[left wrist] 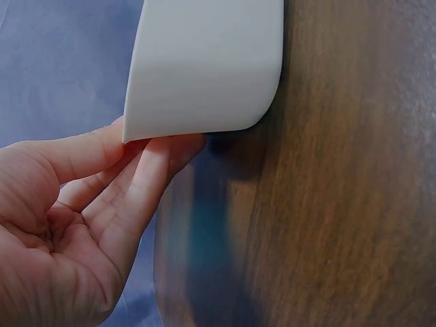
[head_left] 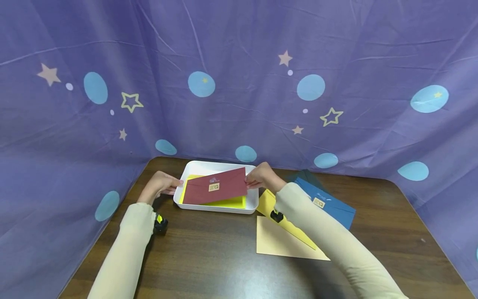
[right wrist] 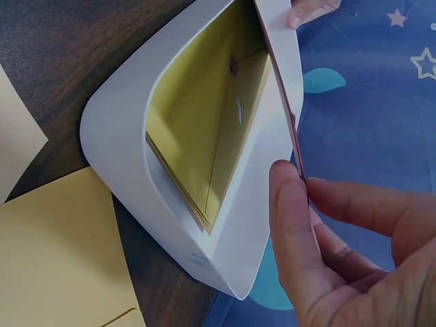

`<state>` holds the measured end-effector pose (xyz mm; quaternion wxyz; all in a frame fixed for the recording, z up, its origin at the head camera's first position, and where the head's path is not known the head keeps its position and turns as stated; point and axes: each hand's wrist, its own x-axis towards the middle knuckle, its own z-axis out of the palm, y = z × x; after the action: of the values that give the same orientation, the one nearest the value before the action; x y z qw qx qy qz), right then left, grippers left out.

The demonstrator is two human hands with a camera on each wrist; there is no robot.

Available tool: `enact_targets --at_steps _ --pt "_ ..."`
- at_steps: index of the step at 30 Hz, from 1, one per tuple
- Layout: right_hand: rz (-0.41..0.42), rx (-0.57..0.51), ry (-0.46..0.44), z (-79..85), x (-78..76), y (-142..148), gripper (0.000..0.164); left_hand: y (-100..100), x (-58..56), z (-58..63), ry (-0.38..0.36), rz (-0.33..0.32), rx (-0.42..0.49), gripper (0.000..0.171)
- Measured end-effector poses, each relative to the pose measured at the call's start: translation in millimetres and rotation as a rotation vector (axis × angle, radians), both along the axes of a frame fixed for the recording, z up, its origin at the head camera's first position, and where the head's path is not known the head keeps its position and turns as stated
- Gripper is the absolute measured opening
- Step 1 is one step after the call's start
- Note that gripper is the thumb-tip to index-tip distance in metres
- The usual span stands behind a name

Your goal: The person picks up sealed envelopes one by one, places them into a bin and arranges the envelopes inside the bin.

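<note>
A dark red envelope point(head_left: 228, 187) with a small tan sticker is tilted over the white tray point(head_left: 203, 167). My right hand point(head_left: 260, 176) pinches its right edge between thumb and fingers, and the right wrist view shows it edge-on. Beneath it in the tray lies a bright yellow envelope point(right wrist: 184, 129). At the tray's left end, my left hand point(head_left: 161, 183) pinches the rim. The left wrist view has that thumb on the rim of the tray point(left wrist: 204, 68) and the fingers against the outer wall.
Right of the tray, a yellow envelope point(head_left: 266, 202) overlaps a pale cream one point(head_left: 276, 241). A blue envelope point(head_left: 341, 211) lies partly under my right sleeve, with a dark green one point(head_left: 310, 176) behind it. A purple curtain point(head_left: 239, 83) hangs behind the wooden table point(head_left: 209, 257).
</note>
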<state>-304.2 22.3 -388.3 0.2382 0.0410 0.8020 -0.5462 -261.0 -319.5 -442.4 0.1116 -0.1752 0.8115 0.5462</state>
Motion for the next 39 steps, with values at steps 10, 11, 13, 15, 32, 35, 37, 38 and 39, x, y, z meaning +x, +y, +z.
enact_targets --at_steps 10,11,13,15,32,35,37,38,39 --pt "-0.017 0.091 0.062 -1.1 0.3 -7.9 0.014 2.6 1.1 -1.2 0.005 0.005 0.008 0.04" --pt "-0.016 0.099 0.063 -0.9 0.4 -8.3 0.013 2.6 1.0 -1.3 0.008 0.002 0.007 0.039" --pt "-0.011 0.116 0.065 -0.2 1.0 -8.8 0.013 2.9 0.9 -1.5 0.011 0.001 0.006 0.039" --pt "-0.009 0.137 0.07 0.3 0.8 -9.5 0.012 3.3 0.8 -1.7 0.014 0.004 0.006 0.039" --pt "0.066 0.421 0.165 -4.4 -4.5 -14.3 0.006 4.9 2.3 0.7 0.017 0.01 -0.012 0.039" --pt "0.083 0.463 0.174 -5.2 -4.0 -15.4 0.005 5.0 2.7 1.7 0.016 0.011 -0.015 0.039" --pt "0.095 0.496 0.179 -6.9 -4.4 -15.7 0.005 5.3 2.8 2.3 0.016 0.012 -0.018 0.04" --pt "0.1 0.511 0.18 -7.8 -4.4 -15.8 0.006 5.4 2.8 2.6 0.017 0.013 -0.018 0.04" --pt "0.106 0.522 0.181 -8.8 -4.6 -15.9 0.007 5.7 2.7 2.8 0.019 0.013 -0.02 0.04"
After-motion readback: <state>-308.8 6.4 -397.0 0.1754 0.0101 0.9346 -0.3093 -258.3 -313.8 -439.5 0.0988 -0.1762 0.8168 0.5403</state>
